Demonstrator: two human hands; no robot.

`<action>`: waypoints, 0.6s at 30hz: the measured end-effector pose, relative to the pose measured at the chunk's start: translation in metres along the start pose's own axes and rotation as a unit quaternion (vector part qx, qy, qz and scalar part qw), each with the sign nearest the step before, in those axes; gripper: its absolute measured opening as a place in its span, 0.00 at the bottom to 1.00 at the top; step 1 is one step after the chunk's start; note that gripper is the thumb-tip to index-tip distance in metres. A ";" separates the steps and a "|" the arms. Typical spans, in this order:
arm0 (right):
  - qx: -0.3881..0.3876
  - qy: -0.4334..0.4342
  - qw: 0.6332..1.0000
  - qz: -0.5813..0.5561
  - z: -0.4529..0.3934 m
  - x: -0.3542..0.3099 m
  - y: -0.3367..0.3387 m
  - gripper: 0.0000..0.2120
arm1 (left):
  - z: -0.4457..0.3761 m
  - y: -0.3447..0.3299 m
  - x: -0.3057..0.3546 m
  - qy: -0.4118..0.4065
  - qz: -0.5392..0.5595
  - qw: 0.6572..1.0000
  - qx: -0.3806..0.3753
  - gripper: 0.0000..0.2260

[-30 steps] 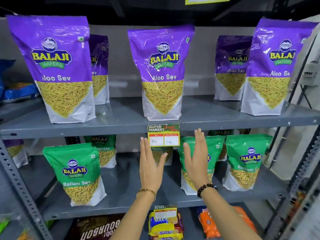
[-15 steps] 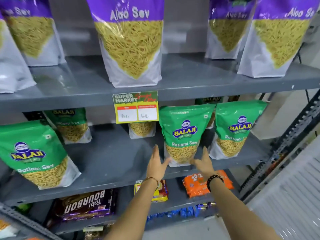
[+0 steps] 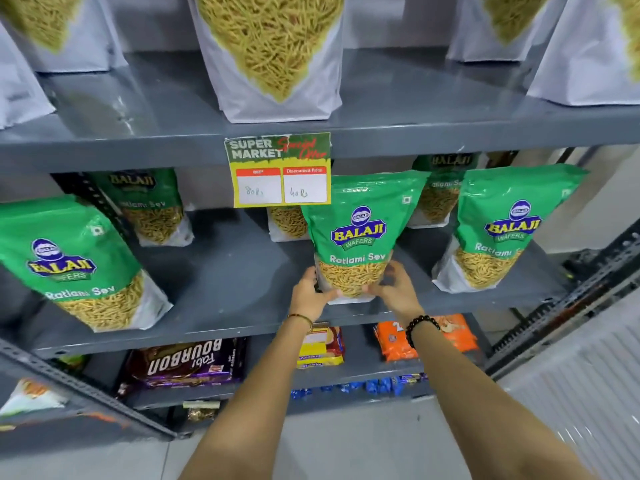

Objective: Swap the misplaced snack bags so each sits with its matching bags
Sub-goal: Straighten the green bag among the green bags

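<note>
A green Ratlami Sev bag (image 3: 360,233) stands at the middle of the grey middle shelf (image 3: 235,289). My left hand (image 3: 308,294) grips its lower left corner and my right hand (image 3: 394,289) grips its lower right corner. More green Ratlami Sev bags stand on the same shelf: one at the left (image 3: 76,265), one at the right (image 3: 502,230), others behind. On the upper shelf (image 3: 398,98) stand Aloo Sev bags, the middle one (image 3: 273,57) right above my hands; only their white lower halves show.
A yellow price tag (image 3: 278,169) hangs from the upper shelf's front edge, just left of the held bag's top. The bottom shelf holds a Bourbon biscuit pack (image 3: 187,362), a yellow pack (image 3: 320,348) and orange packs (image 3: 453,332). A metal upright (image 3: 568,306) stands at the right.
The view has dropped toward the middle shelf. Both hands have moved forward and closed on the bottom corners of the middle green bag.
</note>
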State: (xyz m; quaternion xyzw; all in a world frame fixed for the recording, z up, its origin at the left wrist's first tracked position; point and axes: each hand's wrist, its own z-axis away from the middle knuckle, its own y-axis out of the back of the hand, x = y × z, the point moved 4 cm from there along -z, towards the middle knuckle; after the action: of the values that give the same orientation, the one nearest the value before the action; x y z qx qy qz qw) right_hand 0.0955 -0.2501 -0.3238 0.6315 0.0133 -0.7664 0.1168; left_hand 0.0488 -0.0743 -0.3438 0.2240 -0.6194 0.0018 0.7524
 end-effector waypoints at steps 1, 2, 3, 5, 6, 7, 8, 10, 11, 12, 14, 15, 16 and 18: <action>-0.003 -0.001 1.000 0.010 0.001 0.000 -0.008 0.33 | 0.002 0.008 -0.003 0.000 0.002 1.000 0.011 0.22; -0.007 -0.002 1.000 0.018 0.002 0.000 -0.017 0.32 | 0.003 0.016 -0.006 0.001 0.004 1.000 0.021 0.23; -0.014 -0.001 1.000 0.021 0.004 0.000 -0.025 0.30 | 0.006 0.024 -0.008 0.003 0.007 0.999 0.032 0.24; -0.030 0.005 0.999 0.024 0.006 0.000 -0.043 0.28 | 0.010 0.041 -0.014 0.009 0.016 0.998 0.053 0.25; -0.039 0.008 0.999 0.024 0.008 0.000 -0.051 0.27 | 0.013 0.049 -0.017 0.011 0.021 0.998 0.065 0.26; -0.047 0.010 0.999 0.025 0.009 0.000 -0.058 0.27 | 0.015 0.057 -0.020 0.012 0.027 0.997 0.077 0.26; -0.055 0.013 0.998 0.029 0.010 -0.001 -0.064 0.27 | 0.017 0.064 -0.022 0.012 0.031 0.995 0.089 0.26; -0.068 0.016 0.997 0.042 0.011 0.000 -0.074 0.27 | 0.022 0.075 -0.024 0.016 0.032 0.994 0.105 0.25; -0.072 0.018 0.996 0.049 0.011 0.001 -0.078 0.26 | 0.023 0.078 -0.026 0.018 0.032 0.993 0.109 0.25; -0.074 0.019 0.996 0.056 0.012 0.002 -0.080 0.26 | 0.025 0.081 -0.026 0.019 0.033 0.993 0.110 0.25; -0.073 0.021 0.995 0.072 0.011 0.004 -0.081 0.25 | 0.028 0.083 -0.027 0.020 0.039 0.994 0.105 0.26; -0.074 0.022 0.994 0.080 0.011 0.005 -0.081 0.25 | 0.029 0.083 -0.027 0.021 0.041 0.994 0.100 0.27; -0.076 0.023 0.993 0.087 0.011 0.006 -0.080 0.25 | 0.029 0.082 -0.028 0.024 0.040 0.995 0.093 0.27; -0.084 0.022 0.992 0.094 0.011 0.008 -0.079 0.27 | 0.028 0.080 -0.032 0.033 0.035 0.996 0.078 0.26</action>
State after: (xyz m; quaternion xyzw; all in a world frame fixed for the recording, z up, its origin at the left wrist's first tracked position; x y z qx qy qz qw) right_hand 0.0684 -0.1760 -0.3391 0.6345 0.0207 -0.7342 0.2409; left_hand -0.0074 -0.0034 -0.3427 0.2605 -0.5998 0.0837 0.7519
